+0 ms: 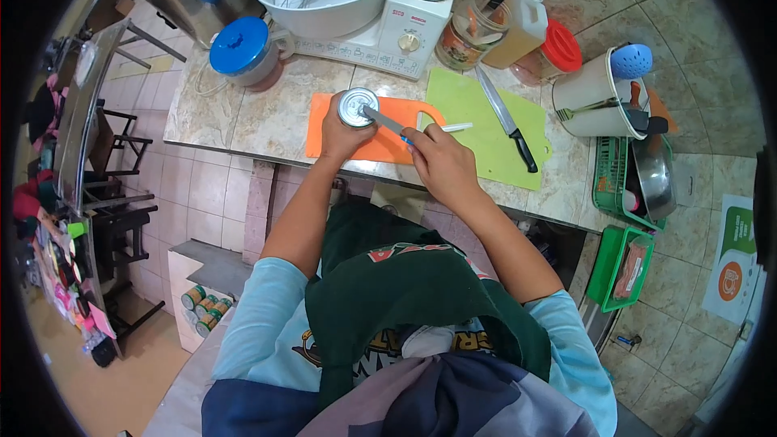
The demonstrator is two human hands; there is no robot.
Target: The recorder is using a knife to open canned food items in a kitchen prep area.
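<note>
My left hand (341,136) is wrapped around a metal can (358,103) that stands on an orange cutting board (391,145). In my right hand (446,164) is a knife (386,120) with a blue part at its handle. The tip of its blade touches the can's lid; whether it has pierced the metal cannot be told. Beside the orange board, a light green cutting board (485,155) carries a second knife (502,108) with a black handle. A thin white piece (455,127) lies near my right hand.
Behind the boards stand a Bosch stand mixer (400,36), a blue-lidded jug (241,45), a jar (460,42), a plastic jug (525,21) and a red-lidded container (549,51). A white utensil bucket (583,91) and green baskets (610,173) are at right. Several cans (206,309) sit below left.
</note>
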